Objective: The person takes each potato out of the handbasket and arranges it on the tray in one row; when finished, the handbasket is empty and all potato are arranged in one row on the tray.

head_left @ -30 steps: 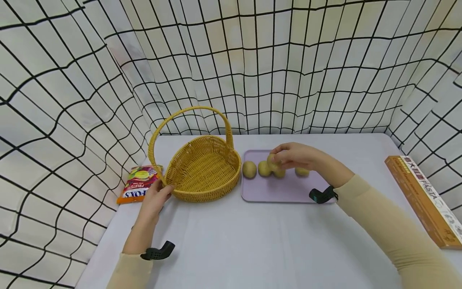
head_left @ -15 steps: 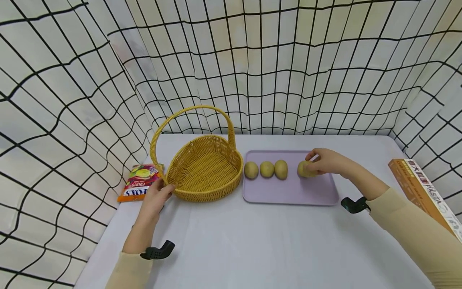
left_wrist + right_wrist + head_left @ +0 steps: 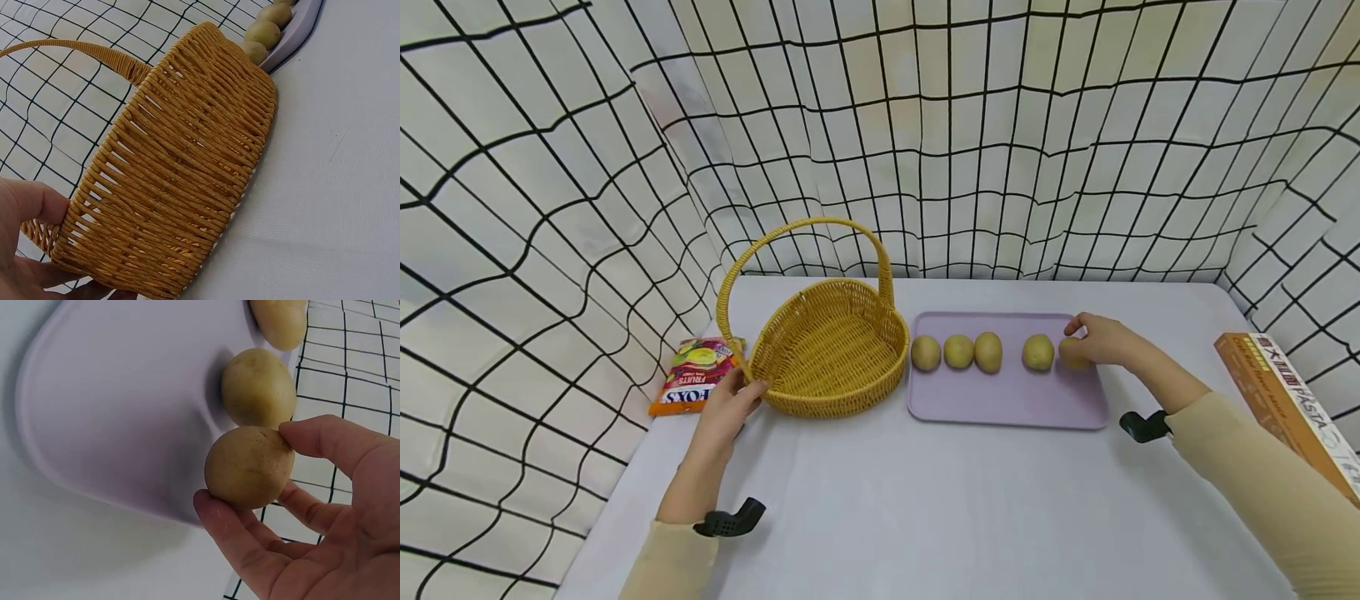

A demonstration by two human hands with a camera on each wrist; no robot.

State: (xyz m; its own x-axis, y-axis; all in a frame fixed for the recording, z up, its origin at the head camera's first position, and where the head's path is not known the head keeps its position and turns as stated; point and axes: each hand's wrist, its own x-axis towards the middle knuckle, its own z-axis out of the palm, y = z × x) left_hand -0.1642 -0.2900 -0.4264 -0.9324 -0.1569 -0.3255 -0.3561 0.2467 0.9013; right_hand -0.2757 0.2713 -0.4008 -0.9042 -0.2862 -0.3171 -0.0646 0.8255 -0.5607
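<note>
My left hand (image 3: 725, 410) grips the near left rim of a yellow wicker basket (image 3: 835, 407), with the thumb over the rim in the left wrist view and the fingers partly hidden below it. The basket stands upright, its hoop handle raised. Over the right end of a lilac tray (image 3: 1000, 402), my right hand (image 3: 1105, 340) pinches a potato (image 3: 249, 467) between thumb and fingers. Beside it, in the right wrist view, sits another potato (image 3: 259, 387). Farther left on the tray, several more potatoes (image 3: 988, 352) lie in a row. Whether the pinched potato touches the tray I cannot tell.
A red and orange candy bag (image 3: 694, 375) lies left of the basket, partly behind the left hand. At the right edge lies a long pasta box (image 3: 1292, 408). Black netting (image 3: 970, 167) over white cloth encloses the back and sides of the white table (image 3: 940, 508).
My right hand has moved right along the tray, carrying a potato from the middle cluster to the right end. The left hand stays on the basket. The head view has shifted slightly.
</note>
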